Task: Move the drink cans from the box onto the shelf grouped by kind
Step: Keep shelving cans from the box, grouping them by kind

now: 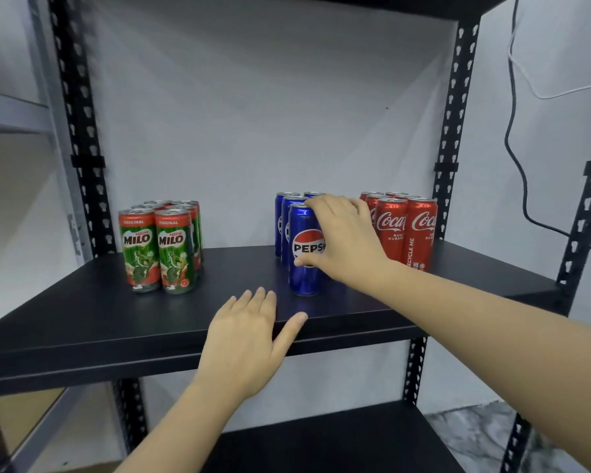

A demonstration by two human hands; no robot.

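On shelf [82, 312], black, metal: three can groups, all upright. Right hand [347, 240]: fingers and thumb wrapped round front Pepsi can [302, 264], which stands on the board. Behind that grip: more Pepsi cans [289, 208], close together. Just right of the grip: Coke cans [406, 230], nearly touching the knuckles. Well left of the grip: Milo cans [161, 247], packed in rows. Left hand [249, 339]: flat, fingers spread, palm down on the shelf's front edge, below and left of the held can, holding nothing.

glossy metal cans [304, 254], matt black shelf [82, 302]
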